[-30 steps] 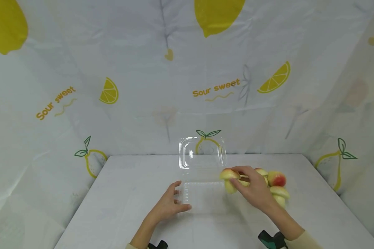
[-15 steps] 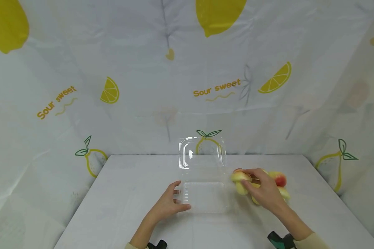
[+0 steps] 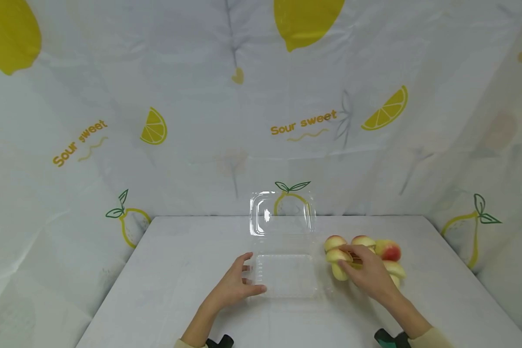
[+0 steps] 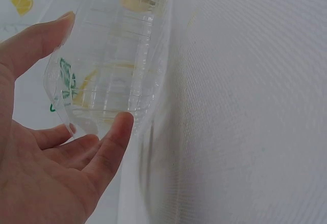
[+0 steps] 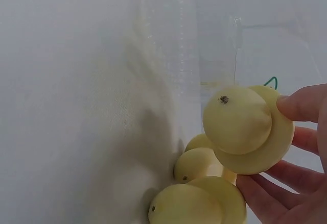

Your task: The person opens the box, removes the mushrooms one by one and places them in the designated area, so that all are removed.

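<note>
Currently, a peach piece (image 3: 337, 255) is pinched by right hand (image 3: 367, 273) fingers, lower right; clear container (image 3: 287, 275) is steadied by left hand (image 3: 235, 287); placement inside seems next.

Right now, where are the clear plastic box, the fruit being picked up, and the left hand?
clear plastic box (image 3: 287, 278): head view, tray floor.
fruit (image 5: 237, 119): right wrist view, rounded top.
left hand (image 3: 232, 285): head view, back of hand.
</note>
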Tool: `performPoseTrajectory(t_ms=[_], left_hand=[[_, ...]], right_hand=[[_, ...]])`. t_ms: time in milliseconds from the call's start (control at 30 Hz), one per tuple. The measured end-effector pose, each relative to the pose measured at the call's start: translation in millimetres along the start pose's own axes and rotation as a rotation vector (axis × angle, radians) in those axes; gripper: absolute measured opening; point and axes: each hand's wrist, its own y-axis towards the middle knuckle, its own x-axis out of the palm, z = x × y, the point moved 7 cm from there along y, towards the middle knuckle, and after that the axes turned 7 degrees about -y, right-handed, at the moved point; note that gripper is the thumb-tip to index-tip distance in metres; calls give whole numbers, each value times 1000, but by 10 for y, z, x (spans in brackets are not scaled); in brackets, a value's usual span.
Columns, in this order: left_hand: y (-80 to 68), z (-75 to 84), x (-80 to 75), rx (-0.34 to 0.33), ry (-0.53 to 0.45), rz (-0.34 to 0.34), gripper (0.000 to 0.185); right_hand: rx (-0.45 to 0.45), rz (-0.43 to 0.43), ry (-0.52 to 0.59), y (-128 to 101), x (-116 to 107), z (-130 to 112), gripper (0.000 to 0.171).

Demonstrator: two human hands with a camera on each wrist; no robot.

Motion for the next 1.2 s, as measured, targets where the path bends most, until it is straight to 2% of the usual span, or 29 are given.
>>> performPoseTrajectory(t_ms=[333,767,900,1200], left_hand=[[-4,0,12,3,5,5,101],[2,-20,20,4,5,12,100],[-1,-13,17,5,1,14,100],[-9,-12,8,7,0,12,100]], right_hand=[[-40,0,-107,-16,6,0,31],[-68,-71,-198,-30,103,78,27],[-105,-87,-250,-38,125,81,27],[-203,-35,-322,-65,140,37,27]])
